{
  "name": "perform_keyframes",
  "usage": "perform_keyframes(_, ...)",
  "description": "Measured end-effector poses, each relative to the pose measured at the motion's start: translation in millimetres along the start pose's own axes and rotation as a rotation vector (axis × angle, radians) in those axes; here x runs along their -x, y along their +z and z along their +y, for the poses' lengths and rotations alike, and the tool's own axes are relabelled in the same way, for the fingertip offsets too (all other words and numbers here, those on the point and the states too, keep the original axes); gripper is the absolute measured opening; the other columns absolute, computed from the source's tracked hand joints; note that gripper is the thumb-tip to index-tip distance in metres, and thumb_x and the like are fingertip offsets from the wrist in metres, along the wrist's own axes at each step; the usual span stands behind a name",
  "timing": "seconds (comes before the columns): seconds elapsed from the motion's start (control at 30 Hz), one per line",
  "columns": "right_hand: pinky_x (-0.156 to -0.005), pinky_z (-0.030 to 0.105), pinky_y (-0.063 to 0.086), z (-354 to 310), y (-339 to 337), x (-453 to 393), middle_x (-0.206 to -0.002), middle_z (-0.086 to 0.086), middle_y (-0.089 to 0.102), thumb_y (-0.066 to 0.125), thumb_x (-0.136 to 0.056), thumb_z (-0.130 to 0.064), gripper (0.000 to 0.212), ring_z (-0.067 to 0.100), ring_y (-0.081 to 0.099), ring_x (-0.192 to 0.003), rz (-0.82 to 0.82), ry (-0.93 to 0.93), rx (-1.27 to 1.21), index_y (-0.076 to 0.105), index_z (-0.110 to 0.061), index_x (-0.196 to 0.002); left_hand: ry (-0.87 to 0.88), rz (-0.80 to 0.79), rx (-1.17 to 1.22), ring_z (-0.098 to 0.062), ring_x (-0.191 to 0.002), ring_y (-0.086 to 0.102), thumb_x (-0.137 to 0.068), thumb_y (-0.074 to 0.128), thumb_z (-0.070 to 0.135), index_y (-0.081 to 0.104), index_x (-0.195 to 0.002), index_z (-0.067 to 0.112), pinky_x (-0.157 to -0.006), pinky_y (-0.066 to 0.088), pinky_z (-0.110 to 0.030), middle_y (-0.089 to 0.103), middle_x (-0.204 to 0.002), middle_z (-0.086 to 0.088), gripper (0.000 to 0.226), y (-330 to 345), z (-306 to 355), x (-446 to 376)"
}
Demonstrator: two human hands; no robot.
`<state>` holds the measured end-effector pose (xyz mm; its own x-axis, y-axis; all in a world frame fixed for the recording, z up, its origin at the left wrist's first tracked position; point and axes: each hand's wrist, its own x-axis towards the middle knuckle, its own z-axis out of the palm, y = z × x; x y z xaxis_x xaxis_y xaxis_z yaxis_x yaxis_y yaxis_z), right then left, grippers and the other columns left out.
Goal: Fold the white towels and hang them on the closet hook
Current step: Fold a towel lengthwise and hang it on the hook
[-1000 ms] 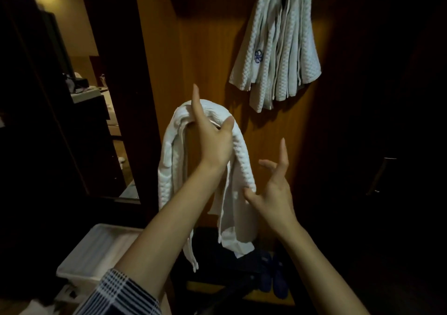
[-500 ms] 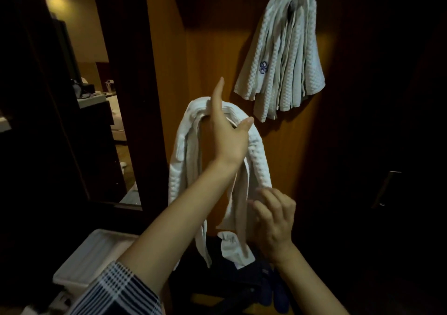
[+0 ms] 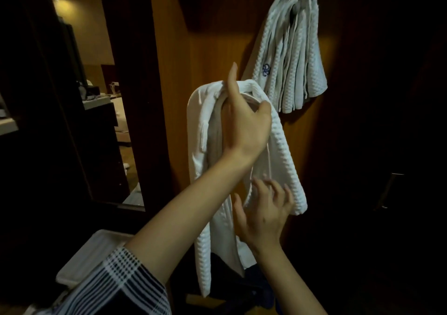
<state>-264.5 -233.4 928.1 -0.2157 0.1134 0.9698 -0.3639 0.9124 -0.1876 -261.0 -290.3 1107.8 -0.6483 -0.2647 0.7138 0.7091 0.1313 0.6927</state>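
Observation:
A folded white waffle-weave towel [image 3: 283, 155] hangs draped over my left hand [image 3: 244, 123], both ends trailing down in front of the wooden closet wall. The left index finger points up, the thumb presses the towel's top fold, and the other fingers are hidden under the cloth. My right hand [image 3: 263, 213] is lower, its spread, slightly bent fingers touching the hanging layers. Up and to the right, several white towels [image 3: 290, 55], one with a blue emblem, hang bunched on the closet hook [image 3: 300, 2].
A white plastic bin [image 3: 89, 254] stands at the lower left. Beside the closet's wooden side panel [image 3: 167, 96], an opening on the left shows a lit room. A metal door handle [image 3: 389, 188] is on the dark right side. Dark items lie on the closet floor.
My right hand came in from open air onto the towel's hanging ends and now spreads its fingers there. My left hand kept the towel raised, slightly nearer the hook.

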Motion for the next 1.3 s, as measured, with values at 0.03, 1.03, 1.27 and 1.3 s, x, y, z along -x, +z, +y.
perform_keyframes(0.03,-0.103,0.048,0.028,2.4,2.8,-2.0,-0.108,0.001,0.058,0.070,-0.071,-0.036,0.055,0.024,0.050,-0.108,-0.024,0.070,0.049,0.049,-0.013,-0.116,-0.010,-0.009,0.008,0.016,-0.055,0.051,-0.084,0.055,-0.008,0.024,-0.146,0.007,-0.050,0.039,-0.001,0.043,-0.072,0.019,0.071,1.6,1.8,-1.3)
perform_keyframes(1.03,-0.080,0.053,0.051,2.5,8.8,5.0,-0.115,0.030,0.055,0.082,-0.062,-0.001,0.067,0.041,0.059,-0.103,-0.042,0.135,-0.291,0.032,-0.012,-0.106,-0.215,0.153,0.254,-0.019,-0.104,0.054,-0.087,0.047,-0.007,0.011,-0.147,0.018,-0.092,0.051,-0.046,0.037,-0.123,-0.001,0.075,-4.5,1.4,-22.1)
perform_keyframes(1.27,-0.078,0.033,0.051,-16.7,11.9,2.4,-0.118,0.017,0.046,0.079,-0.068,-0.014,0.066,0.029,0.050,-0.106,-0.043,0.223,-0.301,0.034,-0.012,-0.116,-0.191,0.127,0.235,-0.010,-0.062,0.050,-0.087,0.048,-0.004,0.010,-0.146,0.019,-0.065,0.050,-0.026,0.051,-0.107,-0.016,0.074,-0.5,6.6,-23.6)
perform_keyframes(1.3,-0.069,0.033,0.052,-18.8,12.7,4.6,-0.117,0.020,0.049,0.078,-0.066,-0.004,0.069,0.031,0.054,-0.102,-0.114,0.307,-0.266,0.033,-0.014,-0.119,-0.178,0.135,0.203,-0.010,-0.059,0.049,-0.087,0.050,-0.003,0.011,-0.145,0.017,-0.062,0.049,-0.025,0.053,-0.095,-0.012,0.073,0.4,5.5,-23.3)
